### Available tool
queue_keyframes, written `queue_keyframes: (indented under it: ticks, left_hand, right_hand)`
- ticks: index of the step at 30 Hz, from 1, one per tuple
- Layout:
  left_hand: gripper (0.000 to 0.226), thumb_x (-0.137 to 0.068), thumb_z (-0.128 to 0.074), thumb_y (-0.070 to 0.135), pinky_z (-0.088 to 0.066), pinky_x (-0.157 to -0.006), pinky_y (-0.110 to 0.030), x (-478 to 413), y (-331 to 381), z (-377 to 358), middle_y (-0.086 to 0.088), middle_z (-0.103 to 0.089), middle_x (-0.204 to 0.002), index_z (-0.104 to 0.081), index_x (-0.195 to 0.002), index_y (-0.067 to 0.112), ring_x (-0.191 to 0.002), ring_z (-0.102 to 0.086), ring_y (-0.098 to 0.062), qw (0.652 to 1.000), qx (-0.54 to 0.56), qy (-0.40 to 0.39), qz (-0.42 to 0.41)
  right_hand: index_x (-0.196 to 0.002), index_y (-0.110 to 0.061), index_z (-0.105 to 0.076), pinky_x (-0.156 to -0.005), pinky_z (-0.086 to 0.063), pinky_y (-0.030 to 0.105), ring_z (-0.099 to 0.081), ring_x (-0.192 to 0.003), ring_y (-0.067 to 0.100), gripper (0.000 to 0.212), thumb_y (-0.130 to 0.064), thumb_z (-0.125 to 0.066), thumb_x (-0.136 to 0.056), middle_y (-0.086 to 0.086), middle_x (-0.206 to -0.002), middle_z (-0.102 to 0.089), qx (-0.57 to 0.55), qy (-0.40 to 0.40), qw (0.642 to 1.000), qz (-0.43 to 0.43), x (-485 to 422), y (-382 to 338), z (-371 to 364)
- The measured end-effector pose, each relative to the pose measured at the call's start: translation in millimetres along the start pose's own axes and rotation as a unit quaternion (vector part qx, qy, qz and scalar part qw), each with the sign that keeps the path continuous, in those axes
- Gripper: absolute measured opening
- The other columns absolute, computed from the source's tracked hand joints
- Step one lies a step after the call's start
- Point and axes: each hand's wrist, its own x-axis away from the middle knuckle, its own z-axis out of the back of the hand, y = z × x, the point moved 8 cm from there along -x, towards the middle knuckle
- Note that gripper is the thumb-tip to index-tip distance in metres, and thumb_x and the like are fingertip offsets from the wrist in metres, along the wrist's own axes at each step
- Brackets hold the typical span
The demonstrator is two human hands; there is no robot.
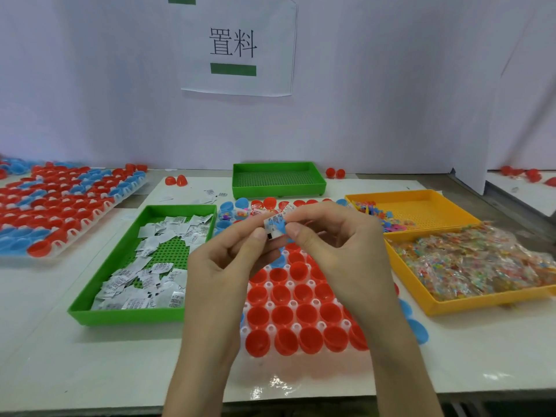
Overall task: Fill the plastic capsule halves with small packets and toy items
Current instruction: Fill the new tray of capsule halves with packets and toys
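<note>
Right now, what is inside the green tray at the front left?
Small white packets lie loose on the green tray's perforated floor, bare in the middle. The left hand covers its near right corner, hiding anything there.

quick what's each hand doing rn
Left hand: pinching one end of a small white packet.
Right hand: pinching the same packet's other end.
</note>
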Motion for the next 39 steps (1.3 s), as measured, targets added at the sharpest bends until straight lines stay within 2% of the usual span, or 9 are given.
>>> queue_keyframes:
  ticks: [7,12,15,18,22,24,29,34,39]
  left_hand:
    - [0.022,-0.076,-0.073,0.02,-0.058,-0.072,-0.019,0,1,-1,-0.006,-0.079,-0.086,-0.079,-0.096,0.016,-0.083,-0.077,-0.02,0.996,-0.084,-0.033,-0.011]
    - [0.017,-0.068,-0.076,0.02,-0.056,-0.066,-0.016,-1,-4,3,-0.007,-0.078,-0.079,-0.082,-0.083,0.023,-0.074,-0.077,-0.018,0.993,-0.105,-0.049,0.002]
    - [0.024,-0.066,-0.076,0.023,-0.057,-0.066,-0.017,-4,-5,11,-0.007,-0.079,-0.08,-0.081,-0.088,0.027,-0.075,-0.077,-0.019,0.994,-0.099,-0.035,0.01]
    - [0.023,-0.066,-0.077,0.023,-0.057,-0.067,-0.018,-6,-4,14,-0.007,-0.079,-0.081,-0.081,-0.088,0.028,-0.077,-0.077,-0.02,0.995,-0.096,-0.029,0.009]
    - [0.021,-0.066,-0.076,0.022,-0.058,-0.067,-0.018,-6,-6,15,-0.008,-0.079,-0.082,-0.081,-0.087,0.024,-0.077,-0.077,-0.021,0.995,-0.096,-0.029,0.011]
    - [0.021,-0.066,-0.076,0.023,-0.058,-0.067,-0.019,-5,-5,13,-0.008,-0.079,-0.082,-0.081,-0.086,0.024,-0.077,-0.077,-0.021,0.995,-0.096,-0.032,0.009]
    - [0.023,-0.068,-0.076,0.024,-0.057,-0.066,-0.017,-5,-1,10,-0.006,-0.079,-0.082,-0.08,-0.09,0.028,-0.077,-0.077,-0.019,0.993,-0.109,-0.037,-0.002]
    - [0.022,-0.069,-0.076,0.024,-0.057,-0.066,-0.017,-5,-1,10,-0.005,-0.079,-0.082,-0.08,-0.09,0.028,-0.078,-0.077,-0.019,0.993,-0.114,-0.04,-0.001]
    - [0.023,-0.069,-0.076,0.023,-0.057,-0.066,-0.017,-6,0,12,-0.005,-0.079,-0.081,-0.08,-0.091,0.029,-0.077,-0.077,-0.018,0.993,-0.115,-0.031,-0.001]
  right_hand:
    - [-0.09,-0.023,-0.079,-0.069,-0.049,0.017,-0.065,-0.084,0.012,0.018,-0.007,-0.075,-0.085,-0.013,-0.091,-0.063,0.07,-0.038,0.996,0.032,1,-1,-4]
    - [-0.094,-0.025,-0.078,-0.075,-0.051,0.019,-0.067,-0.088,0.012,0.015,-0.012,-0.075,-0.087,-0.013,-0.095,-0.069,0.074,-0.057,0.995,0.038,-1,3,6]
    - [-0.095,-0.028,-0.076,-0.081,-0.053,0.021,-0.067,-0.092,0.005,0.012,-0.018,-0.07,-0.092,-0.015,-0.096,-0.073,0.116,0.071,0.991,-0.018,-5,26,58]
    - [-0.103,-0.03,-0.074,-0.086,-0.051,0.032,-0.061,-0.1,0.012,0.015,-0.022,-0.067,-0.093,-0.002,-0.112,-0.07,0.267,0.201,0.935,-0.117,3,59,122]
    - [-0.127,-0.024,-0.067,-0.101,-0.046,0.047,-0.055,-0.12,0.029,0.035,-0.03,-0.067,-0.093,0.008,-0.132,-0.063,0.363,0.146,0.878,-0.276,14,108,145]
    - [-0.124,-0.024,-0.068,-0.087,-0.048,0.038,-0.059,-0.107,0.024,0.031,-0.031,-0.067,-0.093,0.002,-0.124,-0.067,0.388,0.103,0.863,-0.306,19,121,136]
    - [-0.086,-0.028,-0.074,-0.057,-0.036,0.023,-0.057,-0.081,0.013,0.012,-0.018,-0.069,-0.09,-0.003,-0.096,-0.072,0.349,0.185,0.879,-0.267,18,118,142]
    - [-0.084,-0.025,-0.074,-0.063,-0.046,0.028,-0.06,-0.082,0.014,0.014,-0.012,-0.071,-0.089,-0.003,-0.088,-0.071,0.334,0.252,0.881,-0.223,21,113,146]
    - [-0.086,-0.015,-0.074,-0.07,-0.051,0.032,-0.065,-0.078,0.021,0.009,-0.007,-0.071,-0.086,0.0,-0.081,-0.068,0.286,0.39,0.871,-0.085,29,87,157]
